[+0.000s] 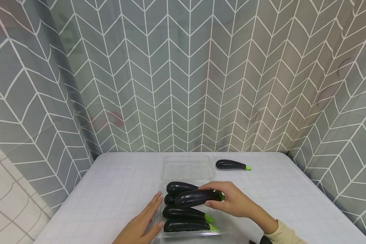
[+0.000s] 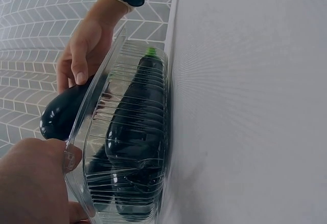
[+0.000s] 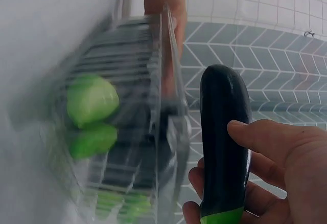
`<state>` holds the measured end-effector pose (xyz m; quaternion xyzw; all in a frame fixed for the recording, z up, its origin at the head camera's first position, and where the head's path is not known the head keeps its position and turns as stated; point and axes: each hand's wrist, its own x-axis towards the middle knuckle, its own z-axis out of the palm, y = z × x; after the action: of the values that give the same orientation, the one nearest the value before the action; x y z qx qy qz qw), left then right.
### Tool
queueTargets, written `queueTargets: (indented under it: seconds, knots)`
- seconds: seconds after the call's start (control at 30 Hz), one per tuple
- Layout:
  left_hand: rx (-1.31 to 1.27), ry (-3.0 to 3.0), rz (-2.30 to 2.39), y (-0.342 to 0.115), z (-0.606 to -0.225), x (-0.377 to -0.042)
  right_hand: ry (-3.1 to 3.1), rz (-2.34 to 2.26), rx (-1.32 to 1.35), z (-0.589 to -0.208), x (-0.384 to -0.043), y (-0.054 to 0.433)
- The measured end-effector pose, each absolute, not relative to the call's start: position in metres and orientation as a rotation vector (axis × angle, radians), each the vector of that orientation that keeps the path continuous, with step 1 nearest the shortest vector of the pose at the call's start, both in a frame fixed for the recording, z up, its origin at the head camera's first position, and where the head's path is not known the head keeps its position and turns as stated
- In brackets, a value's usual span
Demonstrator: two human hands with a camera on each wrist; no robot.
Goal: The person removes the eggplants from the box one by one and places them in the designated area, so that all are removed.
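My right hand (image 1: 235, 200) grips a dark purple eggplant (image 1: 189, 199) near its green stem end, over a clear plastic clamshell box (image 1: 195, 234). In the right wrist view, the held eggplant (image 3: 222, 127) is between the thumb and fingers, outside the box wall. Several more eggplants (image 1: 183, 212) lie side by side in the box, stems to the right; one is mostly hidden under the held one. My left hand (image 1: 139, 224) rests against the box's left rim, fingers extended. In the left wrist view, the ribbed box wall (image 2: 135, 101) shows eggplants behind it.
The box's hinged lid (image 1: 187, 169) lies folded back, away from me. Beyond the box to the right, a single eggplant (image 1: 230, 164) lies on the white-covered table (image 1: 116, 183). A grey chevron-patterned curtain (image 1: 177, 84) stands around the table's back and sides.
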<state>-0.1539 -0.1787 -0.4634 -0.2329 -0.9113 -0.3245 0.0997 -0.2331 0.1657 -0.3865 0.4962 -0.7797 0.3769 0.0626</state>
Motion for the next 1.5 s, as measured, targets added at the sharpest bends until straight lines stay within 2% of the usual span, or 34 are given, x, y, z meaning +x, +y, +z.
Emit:
queueTargets:
  seconds: [0.8,1.5]
  knots:
    - [-0.715,-2.673,-0.985,-0.179,-0.464,-0.154,-2.443,1.039,1.296,-0.374,-0.257,0.191]
    - [-0.715,-2.649,-0.964,-0.179,-0.466,-0.155,-2.491,0.947,1.088,-0.383,-0.285,0.216]
